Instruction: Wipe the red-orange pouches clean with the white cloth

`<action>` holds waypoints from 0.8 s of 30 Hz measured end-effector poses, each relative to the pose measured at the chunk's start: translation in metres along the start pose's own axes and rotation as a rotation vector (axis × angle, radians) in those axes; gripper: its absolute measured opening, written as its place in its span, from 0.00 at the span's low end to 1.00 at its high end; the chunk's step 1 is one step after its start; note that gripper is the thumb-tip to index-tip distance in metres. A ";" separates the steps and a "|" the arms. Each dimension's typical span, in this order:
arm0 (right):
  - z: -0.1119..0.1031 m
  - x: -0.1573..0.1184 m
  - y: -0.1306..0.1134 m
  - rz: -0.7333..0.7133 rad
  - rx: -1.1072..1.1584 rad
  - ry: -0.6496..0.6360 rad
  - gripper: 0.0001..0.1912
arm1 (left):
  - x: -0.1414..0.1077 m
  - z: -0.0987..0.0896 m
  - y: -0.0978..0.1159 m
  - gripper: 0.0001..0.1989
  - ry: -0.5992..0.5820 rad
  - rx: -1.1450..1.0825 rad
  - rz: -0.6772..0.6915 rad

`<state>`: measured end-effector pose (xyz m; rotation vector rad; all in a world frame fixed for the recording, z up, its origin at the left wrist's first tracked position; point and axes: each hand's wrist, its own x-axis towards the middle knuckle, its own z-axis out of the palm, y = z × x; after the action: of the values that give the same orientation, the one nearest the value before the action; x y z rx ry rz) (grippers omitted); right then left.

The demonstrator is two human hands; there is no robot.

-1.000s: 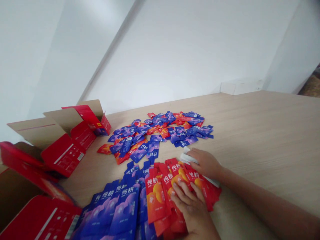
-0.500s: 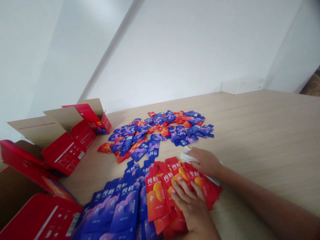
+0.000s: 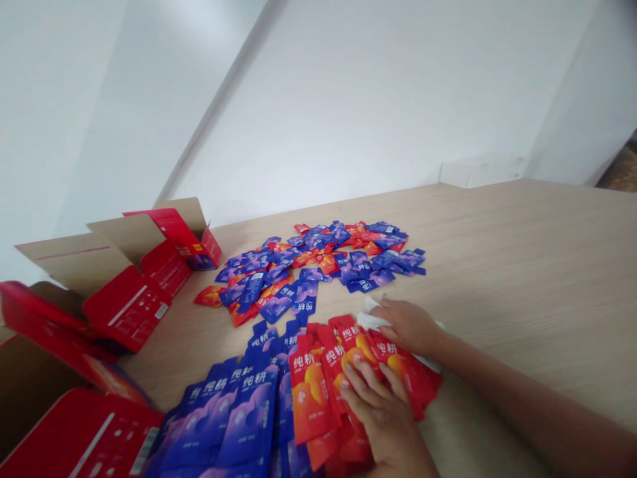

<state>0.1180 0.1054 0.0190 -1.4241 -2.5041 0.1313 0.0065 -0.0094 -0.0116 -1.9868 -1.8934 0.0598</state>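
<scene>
My left hand lies flat with its fingers spread over red-orange pouches printed with yellow fruit. They overlap in a fanned pile at the front of the table. Bunched under the fingers of my right hand is a white wipe, held against the upper right of the red pouches. Part of the wipe is hidden by the hand and shows again beyond the wrist. Blue-purple pouches are fanned out just left of the red ones.
A loose heap of mixed blue and red pouches spreads over the table farther back. Open red cartons with raised flaps line the left side. By the wall stands a white box.
My right hand and the wipe have shifted slightly at the top edge of the red pouches. My left hand stays on the pile.
</scene>
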 end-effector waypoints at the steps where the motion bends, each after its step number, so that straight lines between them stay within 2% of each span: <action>1: -0.002 -0.001 0.001 0.013 0.002 0.031 0.19 | 0.000 0.000 0.000 0.18 0.000 0.003 0.003; 4: -0.006 -0.005 -0.007 -0.002 0.031 0.094 0.20 | -0.001 -0.001 0.000 0.18 -0.022 0.012 0.020; 9: -0.001 -0.007 -0.021 -0.154 0.070 -0.055 0.19 | -0.001 -0.002 -0.002 0.19 -0.046 0.037 0.034; 13: 0.007 -0.001 -0.006 -0.046 0.033 -0.037 0.16 | -0.001 -0.003 -0.002 0.18 -0.036 0.065 0.024; 18: 0.000 -0.002 0.004 0.044 0.011 0.073 0.19 | -0.001 -0.003 -0.002 0.18 -0.024 0.073 0.023; 21: -0.005 -0.007 -0.007 -0.021 0.032 0.105 0.21 | -0.002 -0.002 -0.002 0.18 -0.033 0.074 0.025; 24: -0.003 -0.009 -0.020 -0.142 0.064 0.012 0.20 | -0.002 -0.002 -0.002 0.19 -0.034 0.078 0.027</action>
<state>0.1071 0.0872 0.0244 -1.2152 -2.5563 0.1737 0.0053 -0.0117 -0.0094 -1.9711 -1.8561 0.1731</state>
